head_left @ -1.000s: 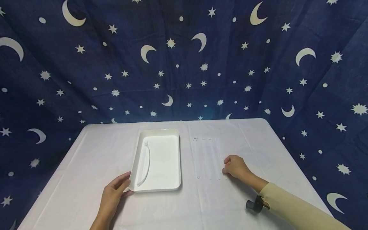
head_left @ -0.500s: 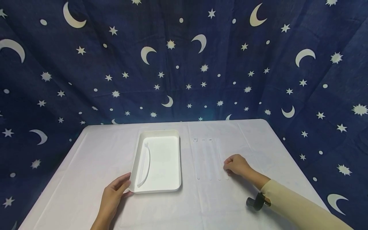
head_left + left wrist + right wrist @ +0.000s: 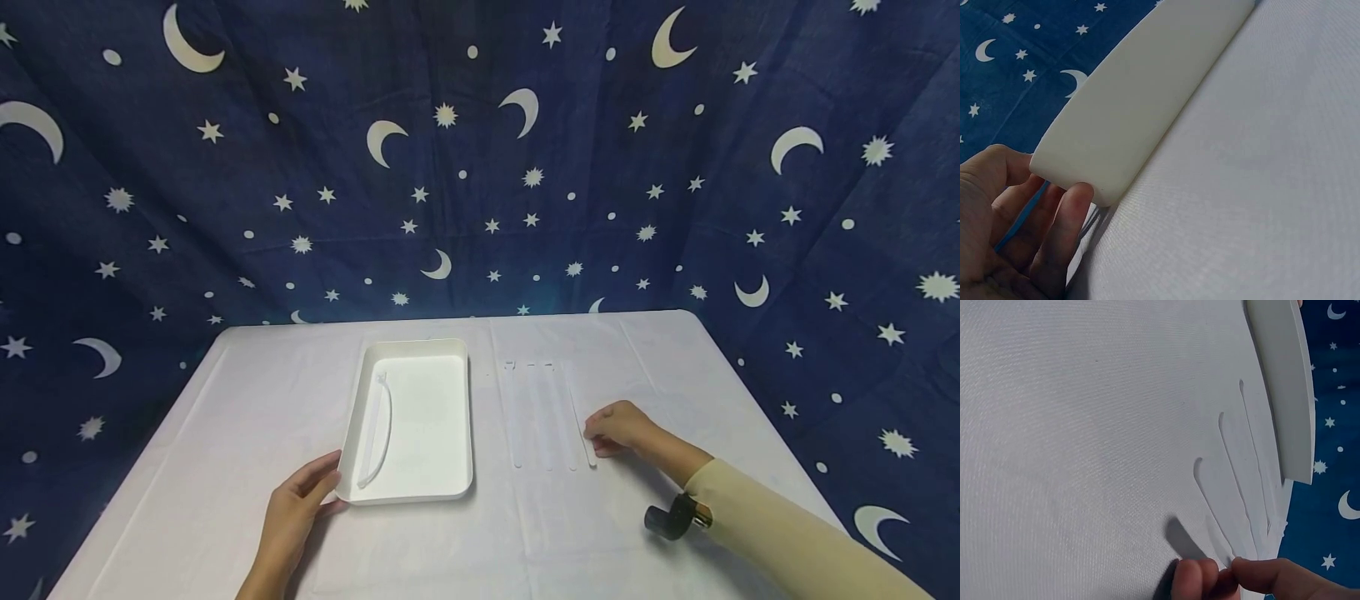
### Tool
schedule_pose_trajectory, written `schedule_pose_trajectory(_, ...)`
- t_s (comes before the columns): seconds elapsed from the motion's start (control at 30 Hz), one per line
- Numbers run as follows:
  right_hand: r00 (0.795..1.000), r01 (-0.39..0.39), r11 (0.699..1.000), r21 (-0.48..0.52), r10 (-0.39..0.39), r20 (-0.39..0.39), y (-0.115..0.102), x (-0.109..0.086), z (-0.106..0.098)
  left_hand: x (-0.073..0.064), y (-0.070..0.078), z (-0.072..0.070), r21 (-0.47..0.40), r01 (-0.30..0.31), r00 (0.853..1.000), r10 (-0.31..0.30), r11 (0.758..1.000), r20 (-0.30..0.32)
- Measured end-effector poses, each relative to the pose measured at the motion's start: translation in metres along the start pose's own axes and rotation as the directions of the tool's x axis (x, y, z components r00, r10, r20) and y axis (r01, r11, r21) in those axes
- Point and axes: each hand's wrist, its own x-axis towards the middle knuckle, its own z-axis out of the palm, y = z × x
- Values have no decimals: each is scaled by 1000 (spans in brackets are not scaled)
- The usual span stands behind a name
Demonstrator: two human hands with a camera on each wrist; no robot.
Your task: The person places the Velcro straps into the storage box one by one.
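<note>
A white rectangular tray (image 3: 431,417) stands left of the table's middle. My left hand (image 3: 294,508) grips its near left corner, and the left wrist view shows fingertips on the tray wall (image 3: 1129,106). Inside the tray lies a bowed white plastic strip (image 3: 388,417) with a small head at its far end. My right hand (image 3: 618,427) pinches the rightmost of several thin pale strips, this strip (image 3: 591,457) tilted off the cloth at its near end. In the right wrist view the fingers (image 3: 1266,573) hold its rounded end (image 3: 1215,534) above its shadow.
More translucent strips (image 3: 517,417) lie side by side between tray and right hand, small clasps (image 3: 548,364) at their far ends. White cloth covers the table (image 3: 450,550). A dark blue curtain (image 3: 480,208) with moons and stars hangs behind.
My right hand has closed on the rightmost strip and raised it slightly, so its near end now shows whiter. My left hand and the tray have stayed put.
</note>
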Motion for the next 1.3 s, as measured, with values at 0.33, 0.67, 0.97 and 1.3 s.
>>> schedule_pose_trajectory(0.33, 995, -48, 991, 125, 35, 98, 4, 5, -6, -1, 0, -1, -12, 1, 1000, 0, 1000, 6)
schedule_pose_trajectory(0.67, 971, -151, 955, 256, 95, 220, -5, 0, -15, -1, 0, 0, -28, -2, 1000, 2, 1000, 2)
schedule_pose_trajectory(0.97, 967, -162, 950, 268, 98, 237, -10, 3, -20, -1, 1, 1, -2, -3, 1000, 3, 1000, -13)
schedule_pose_trajectory(1.3, 964, -144, 935, 323, 59, 258, -18, -2, -27, -1, 1, 2, -3, -3, 1000, 3, 1000, -15)
